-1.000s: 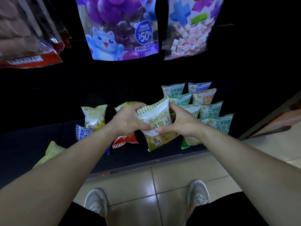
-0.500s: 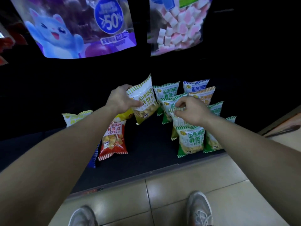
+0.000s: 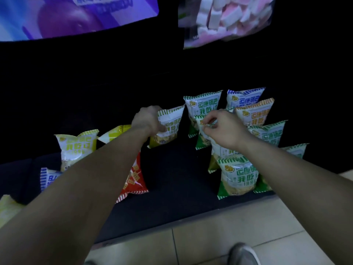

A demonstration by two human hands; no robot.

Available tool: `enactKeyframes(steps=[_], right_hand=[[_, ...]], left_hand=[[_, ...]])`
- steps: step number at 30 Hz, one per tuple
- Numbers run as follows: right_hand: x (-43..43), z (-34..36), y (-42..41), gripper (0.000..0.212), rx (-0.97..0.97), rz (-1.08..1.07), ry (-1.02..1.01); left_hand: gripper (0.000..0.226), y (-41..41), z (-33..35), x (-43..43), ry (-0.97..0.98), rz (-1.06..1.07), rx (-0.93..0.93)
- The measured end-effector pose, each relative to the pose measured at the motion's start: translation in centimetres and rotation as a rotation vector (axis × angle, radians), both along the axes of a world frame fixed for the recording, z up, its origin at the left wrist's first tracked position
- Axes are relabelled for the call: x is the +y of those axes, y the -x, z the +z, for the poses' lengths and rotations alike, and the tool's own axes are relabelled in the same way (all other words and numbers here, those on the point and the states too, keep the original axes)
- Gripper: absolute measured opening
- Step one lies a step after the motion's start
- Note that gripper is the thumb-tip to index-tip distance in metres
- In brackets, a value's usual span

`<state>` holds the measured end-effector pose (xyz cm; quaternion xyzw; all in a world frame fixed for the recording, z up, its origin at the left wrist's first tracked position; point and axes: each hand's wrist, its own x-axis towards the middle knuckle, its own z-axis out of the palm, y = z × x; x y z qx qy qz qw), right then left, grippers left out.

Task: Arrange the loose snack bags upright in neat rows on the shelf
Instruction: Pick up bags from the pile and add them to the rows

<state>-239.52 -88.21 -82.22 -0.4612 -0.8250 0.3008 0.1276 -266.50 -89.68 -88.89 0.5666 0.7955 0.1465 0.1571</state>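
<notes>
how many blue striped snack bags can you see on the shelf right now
2: one blue-striped bag standing at the back right of the rows, another blue-striped bag at the front left, partly behind the left forearm. Others may be hidden.

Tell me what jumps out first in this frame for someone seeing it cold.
Two bare forearms reach in from the bottom: the left hand grips a green-striped snack bag at mid-shelf, while the right hand pinches the top of a bag in the green rows standing at the right. Left of the arms, a yellow bag and a red bag sit loose on the dark shelf.
</notes>
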Motion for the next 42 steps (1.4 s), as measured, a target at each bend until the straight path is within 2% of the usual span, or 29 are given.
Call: enactKeyframes(steps=[3, 9, 17, 20, 22, 27, 31, 35, 42], right_hand=[[-0.2, -0.6, 0.4, 0.02, 0.007, -0.015, 0.019], [-0.7, -1.7, 0.8, 0.019, -0.001, -0.007, 0.033], [-0.7, -2.2, 1.1, 0.015, 0.001, -0.032, 0.01], [-1.1, -2.4, 1.1, 0.015, -0.023, -0.031, -0.001], [-1.3, -2.4, 1.2, 0.016, -0.046, -0.018, -0.032], [-2.7, -0.4, 2.4, 0.021, -0.098, 0.049, -0.08], [-5.1, 1.8, 5.1, 0.028, -0.14, 0.164, -0.069], [-7.2, 1.5, 9.0, 0.044, -0.297, 0.298, -0.091], [-6.8, -3.4, 15.6, 0.069, -0.387, 0.28, -0.13]], left_hand=[[0.09, 1.3, -0.5, -0.2, -0.007, 0.007, -0.141], [0.083, 1.5, -0.6, 0.4, -0.087, 0.099, -0.193], [0.072, -1.7, -0.9, -0.2, -0.316, 0.211, -0.241], [0.05, -1.3, -0.8, -0.3, -0.279, 0.164, -0.189], [0.043, -1.2, -0.5, -0.5, -0.24, 0.136, -0.136], [0.055, 0.2, 2.9, -3.3, -0.099, 0.069, -0.046], [0.06, 4.0, 7.0, -10.3, 0.063, -0.011, 0.089], [0.066, 7.9, 8.7, -17.8, 0.154, 0.082, 0.104], [0.064, 11.6, 7.5, -23.3, 0.084, 0.164, 0.01]])
